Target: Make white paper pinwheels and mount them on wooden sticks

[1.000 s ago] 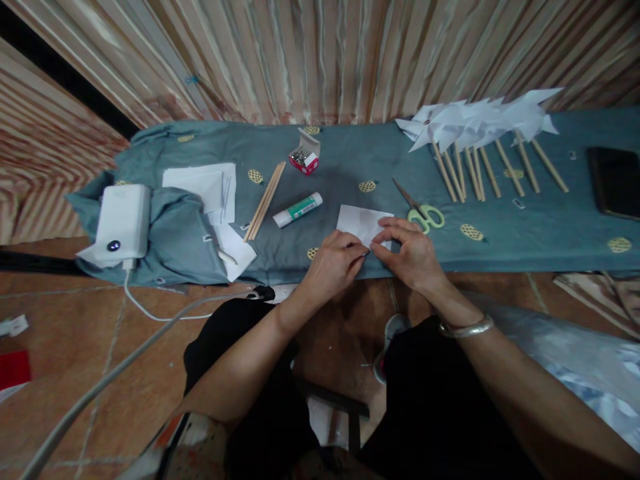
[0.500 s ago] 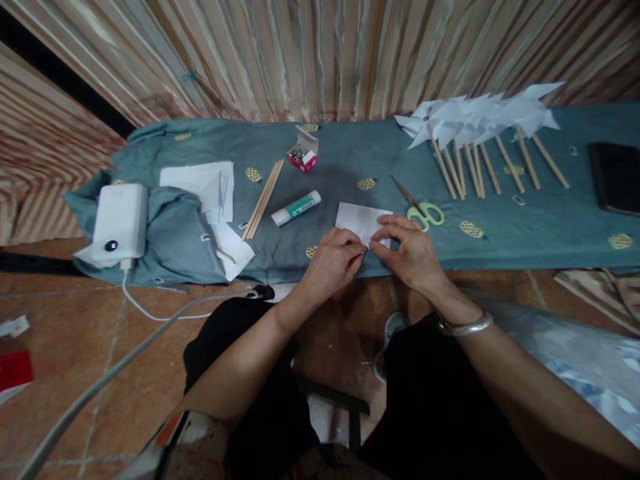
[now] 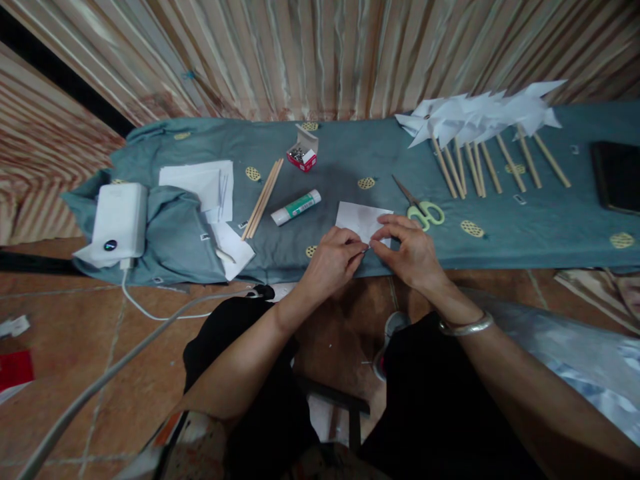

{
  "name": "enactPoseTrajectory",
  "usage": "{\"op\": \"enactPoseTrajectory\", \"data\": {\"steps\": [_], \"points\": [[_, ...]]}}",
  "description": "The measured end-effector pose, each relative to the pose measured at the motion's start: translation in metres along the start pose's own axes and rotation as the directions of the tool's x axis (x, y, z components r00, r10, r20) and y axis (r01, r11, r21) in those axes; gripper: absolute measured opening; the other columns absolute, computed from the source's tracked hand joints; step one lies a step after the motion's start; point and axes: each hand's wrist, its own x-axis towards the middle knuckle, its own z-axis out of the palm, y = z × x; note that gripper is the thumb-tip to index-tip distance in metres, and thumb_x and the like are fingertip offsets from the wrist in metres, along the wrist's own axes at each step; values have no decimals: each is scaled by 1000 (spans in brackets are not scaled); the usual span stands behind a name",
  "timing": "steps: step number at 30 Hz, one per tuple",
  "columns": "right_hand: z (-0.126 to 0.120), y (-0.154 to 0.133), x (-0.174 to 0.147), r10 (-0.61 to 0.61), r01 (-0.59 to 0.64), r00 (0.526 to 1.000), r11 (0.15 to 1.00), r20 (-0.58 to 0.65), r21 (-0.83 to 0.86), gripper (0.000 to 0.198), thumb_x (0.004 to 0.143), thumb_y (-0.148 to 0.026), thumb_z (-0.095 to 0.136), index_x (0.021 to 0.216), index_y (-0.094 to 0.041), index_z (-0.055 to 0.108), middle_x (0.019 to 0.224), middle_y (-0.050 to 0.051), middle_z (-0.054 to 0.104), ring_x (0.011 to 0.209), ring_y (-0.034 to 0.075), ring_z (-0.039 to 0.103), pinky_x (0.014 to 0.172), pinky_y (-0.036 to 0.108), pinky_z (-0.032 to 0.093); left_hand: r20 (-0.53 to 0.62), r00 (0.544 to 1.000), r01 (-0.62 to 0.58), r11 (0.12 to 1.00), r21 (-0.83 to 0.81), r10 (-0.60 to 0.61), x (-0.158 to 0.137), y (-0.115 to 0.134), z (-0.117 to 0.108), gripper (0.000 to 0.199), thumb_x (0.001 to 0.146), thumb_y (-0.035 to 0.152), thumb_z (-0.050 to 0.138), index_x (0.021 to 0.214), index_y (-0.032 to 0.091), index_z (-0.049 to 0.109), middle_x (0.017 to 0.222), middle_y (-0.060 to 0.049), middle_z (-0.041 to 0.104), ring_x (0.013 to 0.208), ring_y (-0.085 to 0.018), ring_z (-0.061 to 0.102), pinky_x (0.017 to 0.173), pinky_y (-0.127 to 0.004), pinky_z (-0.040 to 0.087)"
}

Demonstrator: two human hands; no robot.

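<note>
A small sheet of white paper [image 3: 354, 215] lies on the cloth close to its front edge, partly covered by my fingers. My left hand [image 3: 336, 255] is closed, thumb and forefinger pinched at the paper's near edge. My right hand [image 3: 407, 250] curls over the right side of the sheet, its thumb and fingertips gripping the paper near the left fingertips. A tiny dark spot shows between the two hands, too small to name. Scissors with light green handles [image 3: 424, 215] lie just beyond my right hand. A glue stick [image 3: 296, 207] rests left of the paper.
An open red box of small metal pins [image 3: 303, 155] stands behind the glue stick. Wooden sticks [image 3: 263, 200] and paper sheets [image 3: 195, 179] lie left, beside a white power bank [image 3: 120, 220]. Paper pinwheels on sticks [image 3: 480, 120] lie at back right; a dark phone [image 3: 617, 175] is far right.
Almost nothing differs. My fingertips have shifted very slightly at the paper's near edge; the other things stay where they were.
</note>
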Motion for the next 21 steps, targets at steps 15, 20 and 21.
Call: {"op": "enactPoseTrajectory", "data": {"steps": [15,20,21], "points": [[1,-1,-1,0,0,1000,1000,-16,-17,5,75,-21,65,71,-24,68,110,7,69,105,27,63,100,49,41,15,1000,-11,1000,19,11,0,0,0,20,91,19,54,102,16,70,102,-8,66,98,-20,57,86,-37,50],[0,-1,-1,-5,5,1000,1000,-11,-16,5,76,-22,64,73,-24,68,111,7,69,106,27,63,102,49,40,16,1000,1,1000,3,-1,0,1,-1,20,91,18,53,104,18,68,105,-8,65,99,-20,57,88,-38,50],[0,-1,-1,-5,4,1000,1000,-10,-14,5,76,-22,65,73,-24,68,111,7,69,106,27,63,101,49,40,11,1000,1,1000,-2,-1,0,1,-2,20,91,17,53,104,18,68,105,-8,65,99,-20,57,88,-37,50]]}}
